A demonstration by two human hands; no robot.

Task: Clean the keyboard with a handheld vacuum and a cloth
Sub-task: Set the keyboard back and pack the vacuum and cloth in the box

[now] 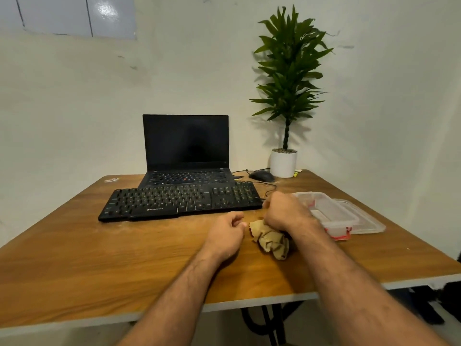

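A black external keyboard (182, 201) lies across the wooden table (99, 258) in front of an open laptop. A crumpled tan cloth (270, 239) sits on the table just below the keyboard's right end. My right hand (284, 211) is curled above the cloth's far edge and seems to grip it; the fingers are hidden from here. My left hand (225, 233) rests on the table just left of the cloth, fingers loosely curled and holding nothing. No handheld vacuum is in view.
A black laptop (185, 151) with a dark screen stands behind the keyboard. A mouse (262, 176) and a potted plant (284, 161) are at the back right. A clear plastic box (329, 212) with red clips and its lid lie to the right.
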